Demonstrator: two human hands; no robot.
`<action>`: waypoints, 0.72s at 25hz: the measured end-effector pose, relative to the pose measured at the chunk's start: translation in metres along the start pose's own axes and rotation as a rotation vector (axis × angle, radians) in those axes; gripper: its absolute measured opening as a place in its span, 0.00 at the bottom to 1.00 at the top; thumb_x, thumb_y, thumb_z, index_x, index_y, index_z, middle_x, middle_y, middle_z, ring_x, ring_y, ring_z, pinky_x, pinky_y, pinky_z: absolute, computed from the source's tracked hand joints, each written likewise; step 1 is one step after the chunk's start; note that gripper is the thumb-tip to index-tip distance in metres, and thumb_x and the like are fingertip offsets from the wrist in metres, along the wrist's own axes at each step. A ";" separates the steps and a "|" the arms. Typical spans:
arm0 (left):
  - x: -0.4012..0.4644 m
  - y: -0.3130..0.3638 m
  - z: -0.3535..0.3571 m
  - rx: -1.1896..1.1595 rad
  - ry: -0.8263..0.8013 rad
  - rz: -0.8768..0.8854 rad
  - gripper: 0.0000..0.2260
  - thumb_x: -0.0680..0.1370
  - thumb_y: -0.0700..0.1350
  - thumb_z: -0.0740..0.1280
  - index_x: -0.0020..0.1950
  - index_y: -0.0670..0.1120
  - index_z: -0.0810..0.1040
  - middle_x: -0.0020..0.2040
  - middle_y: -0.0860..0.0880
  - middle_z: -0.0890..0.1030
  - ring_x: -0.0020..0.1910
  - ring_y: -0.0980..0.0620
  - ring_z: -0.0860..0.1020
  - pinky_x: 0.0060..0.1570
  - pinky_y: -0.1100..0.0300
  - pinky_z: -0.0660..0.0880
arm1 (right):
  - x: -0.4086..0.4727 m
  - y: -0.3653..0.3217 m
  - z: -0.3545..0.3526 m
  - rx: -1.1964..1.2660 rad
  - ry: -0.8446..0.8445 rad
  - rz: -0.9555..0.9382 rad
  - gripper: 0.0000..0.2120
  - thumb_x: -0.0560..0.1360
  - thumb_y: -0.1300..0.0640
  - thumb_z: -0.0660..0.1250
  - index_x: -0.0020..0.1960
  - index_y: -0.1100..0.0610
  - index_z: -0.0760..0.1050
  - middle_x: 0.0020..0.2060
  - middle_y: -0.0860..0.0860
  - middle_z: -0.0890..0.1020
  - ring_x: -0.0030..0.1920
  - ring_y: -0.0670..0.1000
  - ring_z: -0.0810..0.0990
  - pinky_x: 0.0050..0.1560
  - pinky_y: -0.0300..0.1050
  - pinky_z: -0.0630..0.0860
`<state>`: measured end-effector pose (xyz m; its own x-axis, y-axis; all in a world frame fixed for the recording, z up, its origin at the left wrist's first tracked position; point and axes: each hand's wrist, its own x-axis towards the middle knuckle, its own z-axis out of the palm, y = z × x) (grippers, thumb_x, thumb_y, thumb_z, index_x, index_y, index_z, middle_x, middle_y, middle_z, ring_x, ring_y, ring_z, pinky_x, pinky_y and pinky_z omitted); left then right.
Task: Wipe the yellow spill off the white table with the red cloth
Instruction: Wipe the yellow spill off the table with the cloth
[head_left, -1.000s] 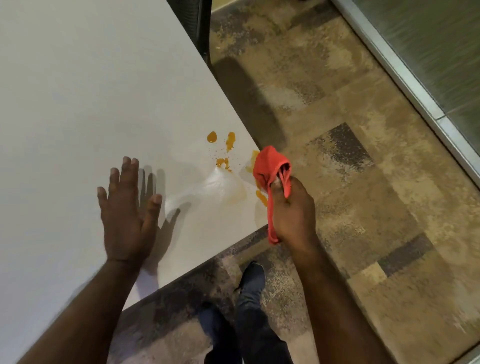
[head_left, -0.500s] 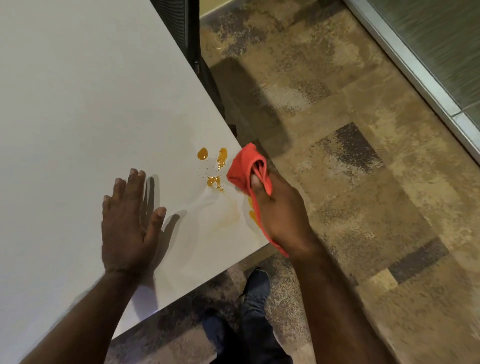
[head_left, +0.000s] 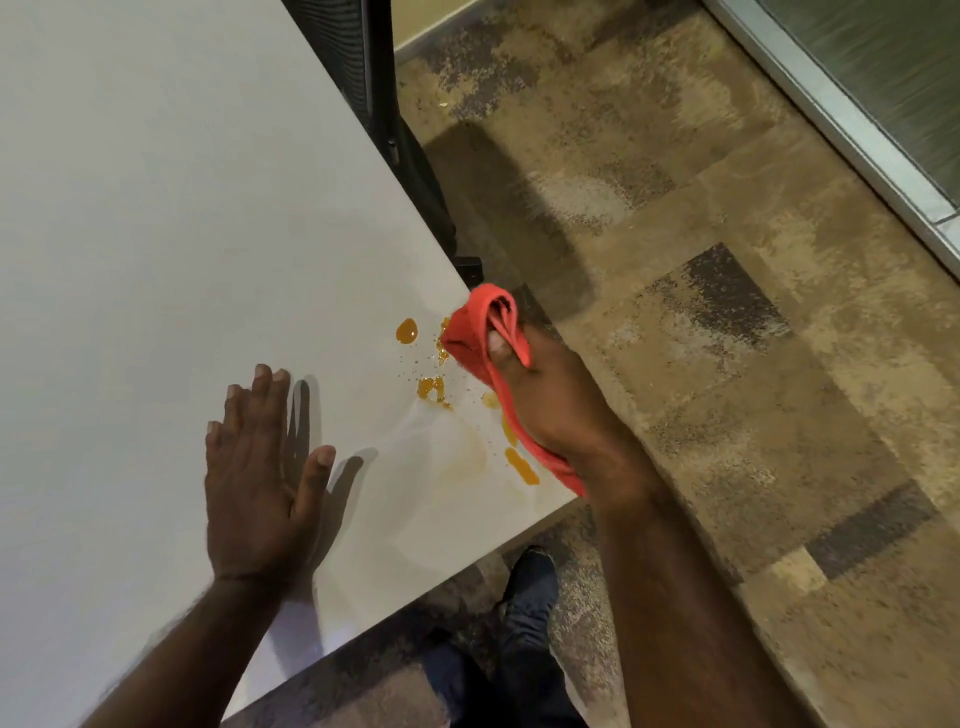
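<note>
Red cloth (head_left: 475, 332) bunched up in the right hand (head_left: 550, 410), fingers (head_left: 496, 344) clenched round it, one tail hanging down past the wrist. Front of the bunch low over the near right corner of the worktop (head_left: 182, 234), right at the spill (head_left: 434, 387); touching or just above, hard to tell. Spill still there: one round drop (head_left: 406, 331) to the far left, a blotch in the middle, a streak (head_left: 522, 466) near the edge, tiny dots all round, plus a pale wet smear. Left hand (head_left: 260, 483) flat on the worktop, fingers released and spread, holding nothing, left of the spill and apart from it.

Cloth looks soft, light and floppy. Best held as a fat wad, as now, so a wide part presses down. Loose tail could drag through the wet and smear it, so better tucked in. Spill looks sticky and thick, so likely to need firm pushes. Streak by the edge could drip onto the floor (head_left: 727, 364).
</note>
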<state>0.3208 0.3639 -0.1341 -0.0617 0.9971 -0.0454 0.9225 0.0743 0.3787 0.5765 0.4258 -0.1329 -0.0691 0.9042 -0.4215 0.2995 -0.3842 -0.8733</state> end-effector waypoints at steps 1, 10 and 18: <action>0.000 0.000 0.000 0.003 -0.001 -0.001 0.34 0.78 0.65 0.48 0.79 0.47 0.57 0.79 0.49 0.56 0.79 0.48 0.51 0.76 0.42 0.50 | 0.003 -0.004 0.004 -0.092 -0.004 -0.028 0.23 0.81 0.43 0.53 0.75 0.44 0.62 0.70 0.49 0.72 0.68 0.53 0.72 0.67 0.55 0.71; 0.001 -0.008 0.000 -0.009 -0.020 -0.009 0.35 0.78 0.67 0.47 0.80 0.49 0.55 0.80 0.51 0.56 0.80 0.48 0.51 0.76 0.44 0.50 | -0.047 0.010 0.005 -0.578 0.024 0.012 0.31 0.79 0.39 0.48 0.78 0.43 0.44 0.78 0.46 0.56 0.71 0.54 0.67 0.65 0.52 0.71; 0.000 -0.005 0.000 -0.016 -0.005 -0.006 0.34 0.79 0.67 0.46 0.80 0.50 0.55 0.80 0.51 0.54 0.80 0.49 0.50 0.77 0.47 0.48 | 0.030 -0.026 0.032 -0.431 0.143 -0.118 0.27 0.81 0.42 0.50 0.77 0.50 0.56 0.73 0.53 0.68 0.71 0.57 0.68 0.67 0.53 0.69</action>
<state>0.3157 0.3634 -0.1360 -0.0654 0.9965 -0.0522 0.9159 0.0808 0.3931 0.5358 0.4572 -0.1310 -0.0037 0.9654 -0.2607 0.6677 -0.1917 -0.7193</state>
